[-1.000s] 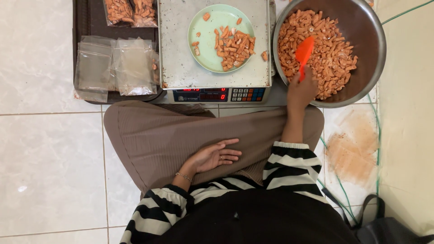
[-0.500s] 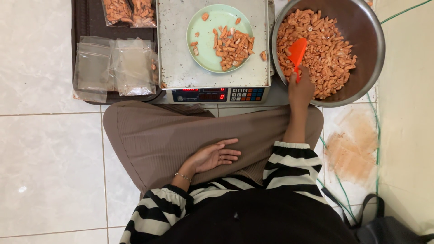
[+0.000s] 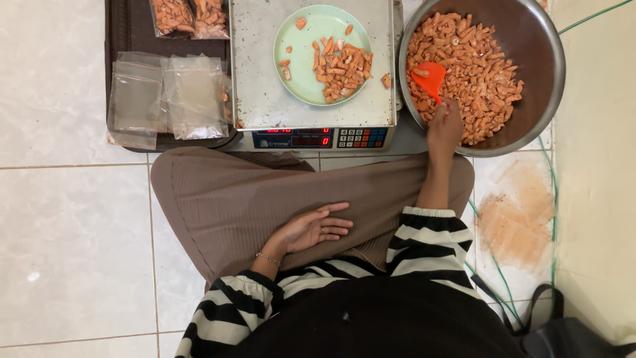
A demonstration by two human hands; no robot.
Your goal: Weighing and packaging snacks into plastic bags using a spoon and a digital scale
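Pale floor tiles [image 3: 66,232] with thin grout lines fill the view from above; a seated person's lap, covered in ribbed taupe cloth [image 3: 252,199], occupies the centre, with black-and-white striped sleeves [image 3: 430,242] below it. Right hand [image 3: 445,127]: closed around the handle of an orange scoop [image 3: 430,78], whose blade rests on the heap of orange-brown snack pieces [image 3: 483,66] inside a large round steel bowl [image 3: 550,79] standing on the floor at upper right. Left hand [image 3: 311,229]: open and relaxed, palm down on the lap, fingers loosely spread, holding nothing; a thin bracelet [image 3: 268,258] circles its wrist.

Just left of the bowl stands a digital weighing scale [image 3: 265,99] with a square steel platform and a front panel of red lit digits and coloured keys. On the platform sits a pale green plate [image 3: 298,66] carrying a smaller pile of the same snack pieces [image 3: 341,65], with a few loose pieces scattered across the plate and one lying on the platform beside the plate's right edge.

Left of the scale, a dark tray [image 3: 129,30] holds a stack of empty clear plastic bags [image 3: 169,96] and, at its far edge, two filled bags of snack pieces [image 3: 189,14].

At right, an orange-brown dusty stain [image 3: 513,212] marks the floor below the bowl, a green cord [image 3: 553,199] runs past it, and a dark bag with a strap [image 3: 570,335] lies at the lower right corner.
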